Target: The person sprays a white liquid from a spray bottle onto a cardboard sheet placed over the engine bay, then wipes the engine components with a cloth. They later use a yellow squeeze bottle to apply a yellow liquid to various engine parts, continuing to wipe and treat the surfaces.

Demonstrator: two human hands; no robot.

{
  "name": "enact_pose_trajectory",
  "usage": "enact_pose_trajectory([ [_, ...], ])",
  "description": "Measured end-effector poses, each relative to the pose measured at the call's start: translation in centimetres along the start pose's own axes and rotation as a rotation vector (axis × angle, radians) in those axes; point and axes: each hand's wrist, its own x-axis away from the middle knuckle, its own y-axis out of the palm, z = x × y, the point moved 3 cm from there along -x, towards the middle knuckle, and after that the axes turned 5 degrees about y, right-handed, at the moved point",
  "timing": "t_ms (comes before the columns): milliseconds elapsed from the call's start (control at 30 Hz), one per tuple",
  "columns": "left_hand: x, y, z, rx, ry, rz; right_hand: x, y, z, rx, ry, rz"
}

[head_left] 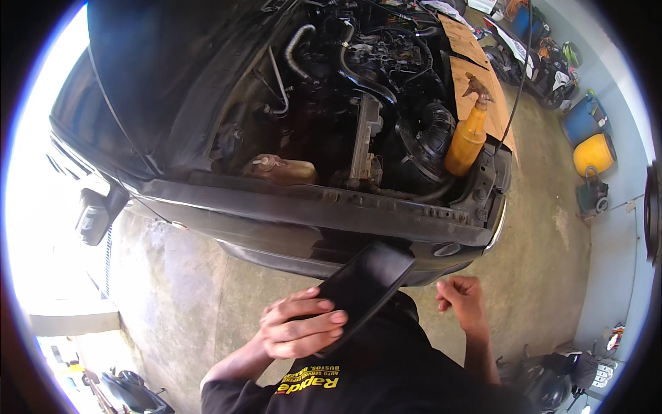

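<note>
My left hand (303,324) is wrapped round a flat black slab that looks like a phone (369,276), its dark face turned up. The phone is tilted in front of my chest, its upper end overlapping the car's front edge. Off to its right, apart from it, my right hand (463,302) is raised with its fingers curled in, and nothing shows in them. Beyond both hands is a dark car (296,221) with its engine bay (331,110) exposed. A yellow spray bottle (466,141) stands at the bay's right corner.
Inside the bay are a translucent reservoir (283,169), a ribbed black intake hose (438,127) and several other hoses. Cardboard (476,83) lies along the right fender. By the right wall are a blue drum (585,119), a yellow container (594,153) and a motorcycle (534,65).
</note>
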Motion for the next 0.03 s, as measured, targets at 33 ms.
enact_pose_trajectory([
  [33, -1.03, -0.44, 0.29, 0.007, 0.007, -0.001, 1.11, 2.72, -4.73, -0.163, -0.189, -0.026],
])
